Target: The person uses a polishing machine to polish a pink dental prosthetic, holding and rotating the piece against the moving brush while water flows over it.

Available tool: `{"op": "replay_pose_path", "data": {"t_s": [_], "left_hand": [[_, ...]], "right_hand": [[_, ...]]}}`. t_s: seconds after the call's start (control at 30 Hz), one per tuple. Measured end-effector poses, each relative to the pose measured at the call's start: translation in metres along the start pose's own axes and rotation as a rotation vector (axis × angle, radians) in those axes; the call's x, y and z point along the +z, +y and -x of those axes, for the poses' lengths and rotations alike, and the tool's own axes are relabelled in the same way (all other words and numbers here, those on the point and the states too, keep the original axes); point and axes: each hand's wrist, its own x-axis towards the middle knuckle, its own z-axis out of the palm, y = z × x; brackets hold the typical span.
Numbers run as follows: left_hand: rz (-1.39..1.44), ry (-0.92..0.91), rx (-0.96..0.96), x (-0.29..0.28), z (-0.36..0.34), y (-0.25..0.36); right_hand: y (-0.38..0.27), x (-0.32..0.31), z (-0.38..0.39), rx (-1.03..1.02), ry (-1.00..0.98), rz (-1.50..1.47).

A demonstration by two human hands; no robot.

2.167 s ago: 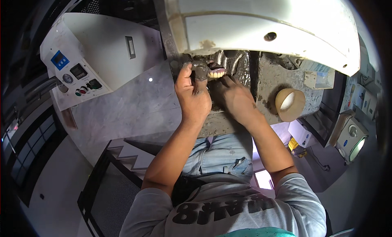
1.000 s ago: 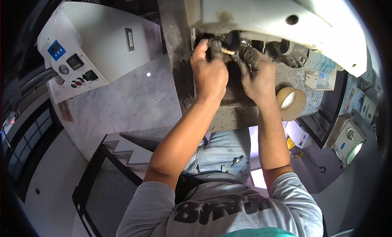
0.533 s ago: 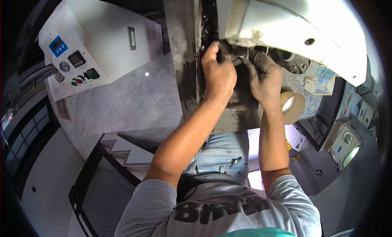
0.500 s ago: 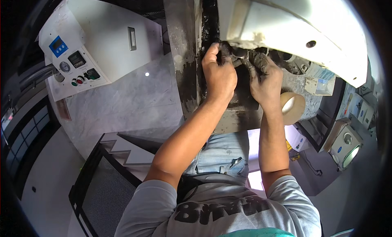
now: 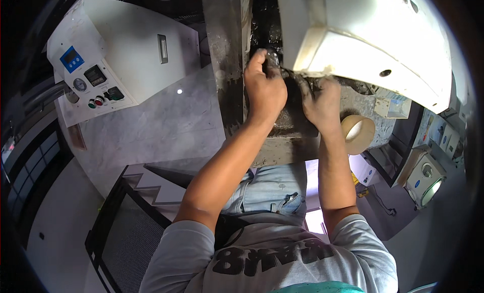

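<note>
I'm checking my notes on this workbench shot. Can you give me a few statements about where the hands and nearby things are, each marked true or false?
1. Both bare hands, left hand and right hand, reach under the big white moulded housing. True.
2. The roll of tan tape lies left of the left hand. False: it lies to the right of the right hand.
3. The white control box with a blue screen and buttons sits at the left. True.
4. The right hand holds the tape roll. False: they are apart.

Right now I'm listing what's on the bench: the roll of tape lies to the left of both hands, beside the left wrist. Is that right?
Not quite. The head view shows the roll of tape on the bench to the right of both hands, beside the right wrist; the right hand is nearest it.
</note>
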Motion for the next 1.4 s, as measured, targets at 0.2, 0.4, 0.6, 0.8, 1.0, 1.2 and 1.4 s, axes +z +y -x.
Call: {"op": "replay_pose_path", "data": {"t_s": [0.2,0.4,0.6,0.8,1.0,1.2,1.4], "left_hand": [[-0.004,0.04,-0.02,-0.002,-0.002,-0.005],[0.4,0.026,-0.309,-0.001,0.019,0.001],[0.7,0.003,-0.606,0.001,0.022,0.012],[0.77,0.023,-0.539,0.005,0.025,0.023],[0.882,0.059,-0.466,0.005,0.025,0.018],[0.929,0.158,-0.615,0.004,0.026,0.015],[0.946,0.072,-0.545,0.001,0.026,0.012]], "right_hand": [[-0.001,-0.001,-0.001,-0.028,0.002,-0.022],[-0.019,-0.013,-0.001,-0.071,0.006,0.045],[-0.021,-0.02,-0.002,-0.052,-0.02,0.061],[-0.025,-0.029,0.002,-0.02,-0.019,0.005],[-0.022,-0.026,0.0,-0.098,-0.008,0.042],[-0.029,-0.02,-0.004,-0.06,-0.022,0.022],[-0.021,-0.016,-0.004,-0.081,0.002,0.031]]}}
